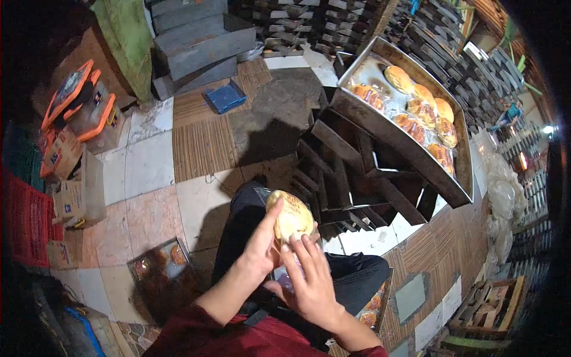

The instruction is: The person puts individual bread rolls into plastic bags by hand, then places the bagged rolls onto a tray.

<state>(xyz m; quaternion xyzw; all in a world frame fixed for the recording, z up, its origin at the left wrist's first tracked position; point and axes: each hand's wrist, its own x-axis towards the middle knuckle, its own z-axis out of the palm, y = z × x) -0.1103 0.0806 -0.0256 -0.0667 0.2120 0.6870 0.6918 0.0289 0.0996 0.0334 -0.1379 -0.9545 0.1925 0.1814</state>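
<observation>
A round, golden bread bun (291, 217) is held up above my lap, with clear plastic showing at its edge. My left hand (262, 247) grips it from the left side, thumb along its face. The fingers of my right hand (309, 282) press on the bun's lower edge, while the thumb of that hand points left, apart from the bun. Something pale purple, perhaps plastic wrapping (283, 277), shows on my lap between the hands; its kind is partly hidden. To the right, a metal tray (395, 128) bears several browned buns (421, 112), some in shiny clear wrapping.
Dark metal trays (342, 154) are stacked crosswise under the bun tray. Another tray (143, 285) with wrapped buns lies on the floor at left. A blue plastic tray (226, 97), boxes (68, 199), a red crate (24, 220) and a wooden crate (488, 303) stand around. A person (513, 113) is far right.
</observation>
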